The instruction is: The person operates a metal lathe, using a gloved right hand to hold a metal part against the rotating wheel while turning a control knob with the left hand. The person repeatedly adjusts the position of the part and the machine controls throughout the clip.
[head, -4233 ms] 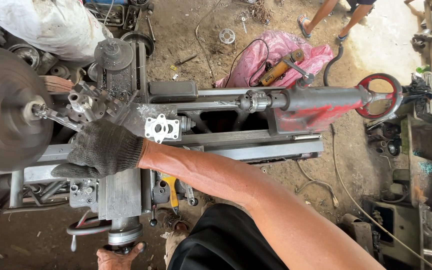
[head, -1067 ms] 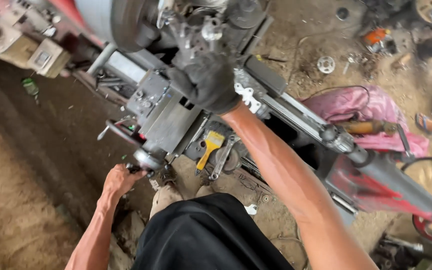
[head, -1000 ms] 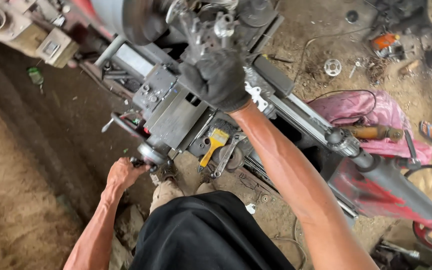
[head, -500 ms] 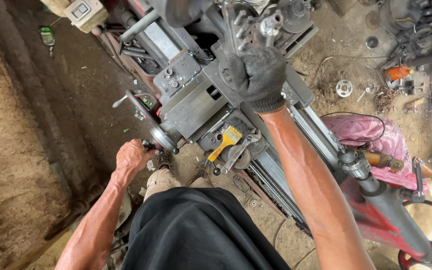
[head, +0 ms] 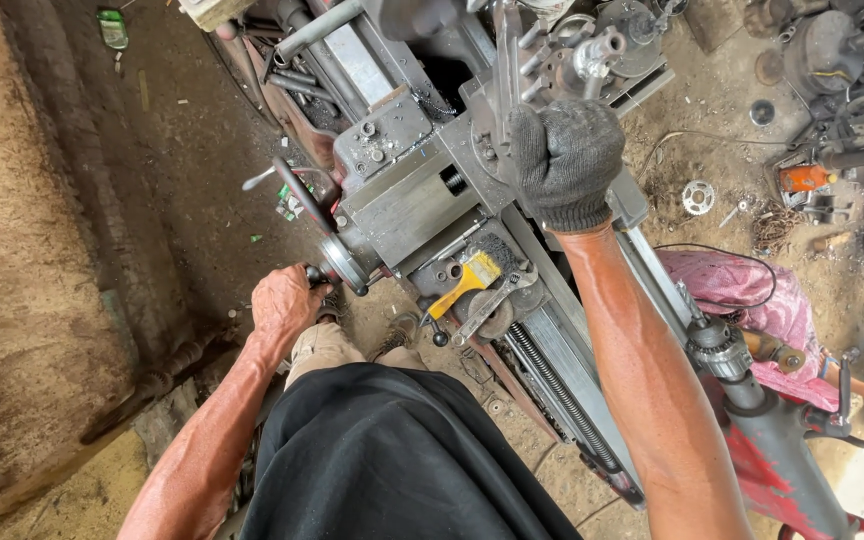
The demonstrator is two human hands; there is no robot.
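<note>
The gloved right hand (head: 564,160) is clenched around a lever (head: 508,70) on the grey lathe (head: 407,195). The bare left hand (head: 285,302) grasps the handwheel (head: 337,262). A green flat package (head: 112,28) lies on the dirt floor (head: 42,250), top left.

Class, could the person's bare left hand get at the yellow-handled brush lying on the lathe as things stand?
Probably yes. The left hand sits on the handwheel, and the brush lies uncovered just beyond it. Only the handwheel and its handle stand between; the gloved right hand is higher up.
</note>
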